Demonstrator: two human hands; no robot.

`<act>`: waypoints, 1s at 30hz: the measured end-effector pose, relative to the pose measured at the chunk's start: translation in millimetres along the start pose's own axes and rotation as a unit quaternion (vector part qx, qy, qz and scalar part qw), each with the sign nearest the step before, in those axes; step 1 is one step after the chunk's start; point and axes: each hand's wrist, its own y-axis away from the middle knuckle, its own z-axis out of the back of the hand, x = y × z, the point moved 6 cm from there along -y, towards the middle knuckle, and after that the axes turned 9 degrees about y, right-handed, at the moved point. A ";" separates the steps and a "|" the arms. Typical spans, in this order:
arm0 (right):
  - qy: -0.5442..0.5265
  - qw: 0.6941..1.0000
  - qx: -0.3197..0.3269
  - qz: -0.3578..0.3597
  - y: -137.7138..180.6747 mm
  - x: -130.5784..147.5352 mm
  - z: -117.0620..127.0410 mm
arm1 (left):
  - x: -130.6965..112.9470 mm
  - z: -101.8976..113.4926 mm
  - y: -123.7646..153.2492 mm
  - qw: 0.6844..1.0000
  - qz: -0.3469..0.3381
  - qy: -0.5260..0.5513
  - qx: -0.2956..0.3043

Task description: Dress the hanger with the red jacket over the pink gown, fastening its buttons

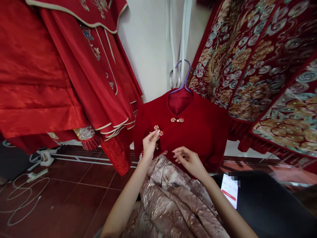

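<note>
**Hands at the fastenings of a red velvet jacket**

While the red velvet jacket (198, 132) hangs from a purple hanger (183, 77) against the white wall (148, 49), the left hand (150, 144) pinches its cloth just below a pearl flower clasp (158, 129), fingertips closed on the fabric. Up and to the right of that pinch sits a second clasp (177, 120) at the collar; below it, a third clasp (165, 152) shows near the hem. The right hand (189, 160) hovers just right of this lowest clasp, fingers loosely curled and holding nothing, its tips close to the velvet. Under both hands a pale brocade skirt (170, 201) falls in folds. Farther left of the grip hang plain red satin robes (61, 72); farther right, embroidered red panels (260, 66). A white tag (229, 193) lies beside the right forearm, and white cables (22, 191) trail on the tiled floor (81, 191).
</note>
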 end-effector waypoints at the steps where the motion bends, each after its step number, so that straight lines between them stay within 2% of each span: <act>1: 0.000 1.000 0.001 0.000 0.2 0.5 0.1 | 0.1 -0.8 0.8 1.000 0.004 0.007 0.003; 6: 0.003 1.000 0.004 -0.002 0.5 1.9 -0.3 | 4.6 -5.5 0.8 0.999 0.025 0.024 0.002; 12: 0.003 1.000 0.009 -0.008 0.6 1.1 -0.4 | 8.3 -9.0 -0.5 0.997 -0.009 0.037 -0.064; 14: 0.006 1.000 0.008 -0.008 0.5 1.2 1.0 | 8.9 -11.0 0.8 0.996 0.010 0.035 -0.078; 16: 0.005 1.000 0.008 -0.007 0.5 1.4 2.2 | 9.6 -17.5 1.9 0.996 0.061 0.028 -0.058; 18: 0.000 1.000 0.010 -0.006 0.5 1.2 2.8 | 5.4 -28.4 1.8 0.995 0.095 -0.008 -0.010; 19: -0.001 1.000 0.010 -0.007 0.5 1.0 2.8 | -0.4 -35.2 0.8 0.995 0.085 -0.043 0.019; 21: 0.001 1.000 0.011 -0.006 0.4 0.7 2.6 | -18.3 -52.6 -1.8 0.988 0.005 -0.127 0.086; 22: 0.002 1.000 0.011 -0.005 0.4 0.6 2.4 | -28.3 -63.1 -2.1 0.977 -0.052 -0.169 0.120; 24: 0.002 1.000 0.011 -0.003 0.2 0.8 2.5 | -44.8 -84.9 0.3 0.934 -0.158 -0.264 0.182; 27: 0.000 1.000 0.008 -0.001 -0.3 1.7 4.8 | -55.7 -112.3 5.0 0.826 -0.257 -0.445 0.234; 29: 0.000 1.000 0.002 0.002 -0.6 2.8 8.2 | -58.5 -124.4 5.7 0.749 -0.290 -0.541 0.250; 30: 0.000 1.000 0.000 0.003 -0.8 3.6 10.2 | -60.3 -128.8 5.6 0.720 -0.303 -0.568 0.259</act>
